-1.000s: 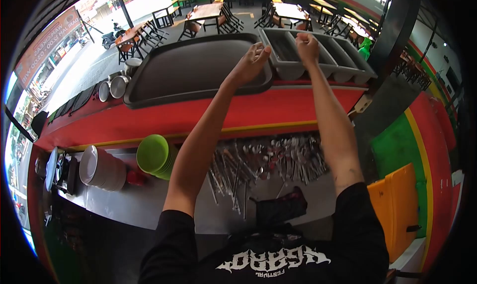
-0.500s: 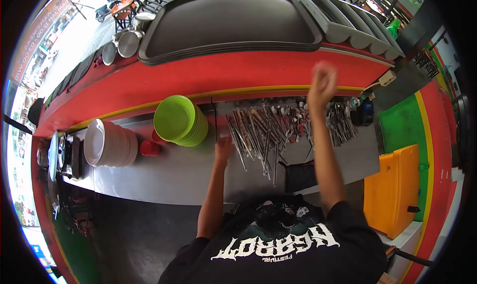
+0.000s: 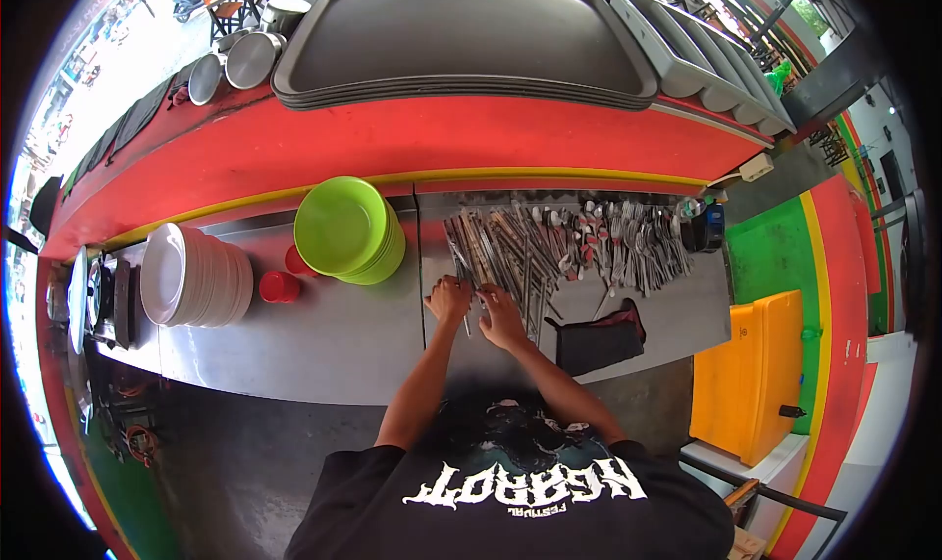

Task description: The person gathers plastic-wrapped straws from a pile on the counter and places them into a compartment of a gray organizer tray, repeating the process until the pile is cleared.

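Both hands are being worked at the near edge of the spread of long metal cutlery pieces (image 3: 559, 251) laid out on the stainless steel desk (image 3: 324, 339). Left hand (image 3: 449, 298) is being pressed onto the leftmost pieces, fingers curled down; right hand (image 3: 502, 317) is being laid just beside it, touching the next few. Grip: both look closed over thin metal pieces, but exactly what's pinched can't be told, too small and fingers in the way.

Cutlery is lying between the stack of lime green plastic plates (image 3: 348, 231) on the left and a dark folded cloth (image 3: 599, 342) to the right, w/ a stack of white plates (image 3: 186, 276) and a small red cup (image 3: 278, 286) further left.

Judgement on doing it well: like pieces should be gathered w/ ends squared off before lifting, a few at a time, so nothing is being dragged off the desk edge.

Hard to see: fork vs spoon vs tongs can't be sorted at this size. Dark grey trays (image 3: 461, 40) on the red counter top are being cut off at the top.
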`<state>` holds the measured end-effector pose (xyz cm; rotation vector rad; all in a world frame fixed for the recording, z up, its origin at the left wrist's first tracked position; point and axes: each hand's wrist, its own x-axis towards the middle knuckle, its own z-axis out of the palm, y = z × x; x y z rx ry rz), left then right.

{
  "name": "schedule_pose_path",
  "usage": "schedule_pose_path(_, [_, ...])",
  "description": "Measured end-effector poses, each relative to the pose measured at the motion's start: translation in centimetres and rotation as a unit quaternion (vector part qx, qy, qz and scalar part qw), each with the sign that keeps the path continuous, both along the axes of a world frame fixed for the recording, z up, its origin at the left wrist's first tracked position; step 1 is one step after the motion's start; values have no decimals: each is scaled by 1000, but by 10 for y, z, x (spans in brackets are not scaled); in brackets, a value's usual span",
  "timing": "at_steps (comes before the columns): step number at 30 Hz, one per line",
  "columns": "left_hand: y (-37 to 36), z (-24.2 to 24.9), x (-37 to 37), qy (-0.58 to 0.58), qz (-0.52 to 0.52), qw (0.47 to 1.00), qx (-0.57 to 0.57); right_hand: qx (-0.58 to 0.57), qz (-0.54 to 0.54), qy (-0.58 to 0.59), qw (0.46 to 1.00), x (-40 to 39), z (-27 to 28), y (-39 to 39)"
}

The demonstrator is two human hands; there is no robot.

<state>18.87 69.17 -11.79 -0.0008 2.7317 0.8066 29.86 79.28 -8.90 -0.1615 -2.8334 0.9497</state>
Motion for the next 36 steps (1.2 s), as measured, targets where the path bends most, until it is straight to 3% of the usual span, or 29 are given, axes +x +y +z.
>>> schedule_pose_path(16, [-5, 2, -5, 13, 5, 1000, 7, -18, -32, -14, 999, 7, -11, 8])
schedule_pose_path(25, [-7, -5, -9, -9, -22, 1000, -8, -187, -81, 28, 979, 3, -16, 17])
schedule_pose_path(28, [-16, -16, -7, 19, -29, 999, 40, -212, -97, 22, 972, 3, -7, 23])
schedule_pose_path(31, [-24, -21, -4, 3, -16, 995, 101, -319, -108, -21, 941, 8, 5, 28])
schedule_pose_path(36, [-38, -19, 9, -66, 9, 961, 267, -337, -106, -13, 935, 22, 10, 30])
